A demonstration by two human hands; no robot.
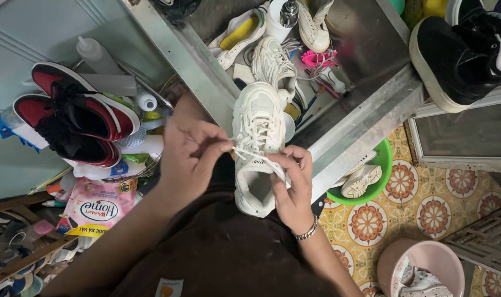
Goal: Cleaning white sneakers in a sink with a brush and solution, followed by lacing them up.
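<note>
A pair of red and black sneakers (77, 118) is lying at the left beside plastic bottles (99, 55), a metal tray (366, 118) of white shoes is standing in the middle, and a green basin (384, 159) is sitting on the patterned floor tiles (426, 203) at the right. The white chunky sneaker (257, 146) is resting on the person's lap, against the tray edge. The left hand (192, 151) is pinching a white lace (245, 153), and the right hand (292, 184) is closing on the lace end.

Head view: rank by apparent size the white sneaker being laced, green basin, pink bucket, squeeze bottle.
1. white sneaker, though nearest the camera
2. green basin and pink bucket: both partly hidden or cropped, too alike to rank
3. squeeze bottle
</note>
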